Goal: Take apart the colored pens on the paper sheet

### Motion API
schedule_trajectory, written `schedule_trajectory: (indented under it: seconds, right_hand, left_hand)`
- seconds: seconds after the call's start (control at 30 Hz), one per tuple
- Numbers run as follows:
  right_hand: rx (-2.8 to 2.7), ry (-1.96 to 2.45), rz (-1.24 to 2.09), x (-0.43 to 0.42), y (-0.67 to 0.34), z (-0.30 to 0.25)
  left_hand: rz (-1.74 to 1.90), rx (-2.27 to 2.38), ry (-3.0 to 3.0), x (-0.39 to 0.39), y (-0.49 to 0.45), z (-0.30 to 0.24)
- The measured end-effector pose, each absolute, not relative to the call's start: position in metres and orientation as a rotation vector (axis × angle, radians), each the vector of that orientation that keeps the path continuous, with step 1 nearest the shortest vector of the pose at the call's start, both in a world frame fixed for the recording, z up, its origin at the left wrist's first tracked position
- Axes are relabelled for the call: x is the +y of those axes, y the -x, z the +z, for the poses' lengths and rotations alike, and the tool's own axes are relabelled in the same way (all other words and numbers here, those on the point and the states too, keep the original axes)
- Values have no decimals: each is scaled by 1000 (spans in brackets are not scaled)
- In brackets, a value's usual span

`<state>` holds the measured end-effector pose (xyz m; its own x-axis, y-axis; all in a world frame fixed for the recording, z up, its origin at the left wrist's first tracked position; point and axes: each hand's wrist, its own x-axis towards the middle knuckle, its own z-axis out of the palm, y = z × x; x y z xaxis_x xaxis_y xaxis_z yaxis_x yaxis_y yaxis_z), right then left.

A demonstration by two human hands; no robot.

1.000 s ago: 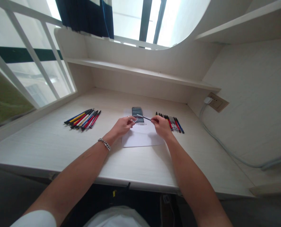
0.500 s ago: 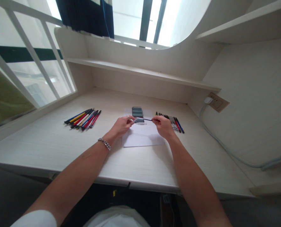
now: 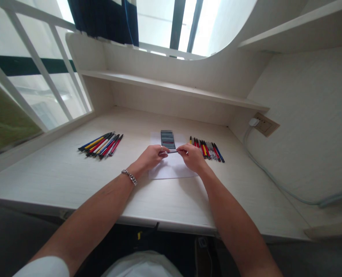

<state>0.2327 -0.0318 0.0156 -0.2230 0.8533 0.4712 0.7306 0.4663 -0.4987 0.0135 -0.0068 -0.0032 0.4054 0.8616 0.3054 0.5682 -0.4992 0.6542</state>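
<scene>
While a slim black pen spans the short gap between both hands, its long axis runs almost level from side to side across the desk, a silvery tip at the left end. The left hand closes its curled fingers around that tip, a plain metal ring showing on one finger. The right hand pinches the far end between its fingertips, so neither hand is clearly nearer; the pen sits about midway between them. Both hands are pressed inward, knuckles up, and the exact finger grip is partly hidden. The pen hovers over a white paper sheet, just in front of a dark flat rectangular slab, perhaps a phone. A row of multicoloured pens lies just beyond the right hand, and a similar fanned bundle of pens lies well to the left. Both forearms reach forward from the lower corners and angle inward, the left forearm wearing a silver chain bracelet, the right forearm bare, with both resting above a pale wood-grain desk.
</scene>
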Motion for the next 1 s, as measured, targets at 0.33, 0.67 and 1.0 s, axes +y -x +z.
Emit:
schedule_trajectory:
  seconds: [0.33, 0.67, 1.0]
  right_hand:
    - [-1806, 1309, 497, -28, -222, 8]
    - [-1782, 1209, 575, -24, -226, 7]
    - [-1969, 1566, 232, -2, -222, -15]
  left_hand:
    - [875, 1186, -2159, -5, -12, -7]
    - [884, 1177, -2114, -5, -12, -4]
    - [938, 1263, -2137, 2, -7, -6]
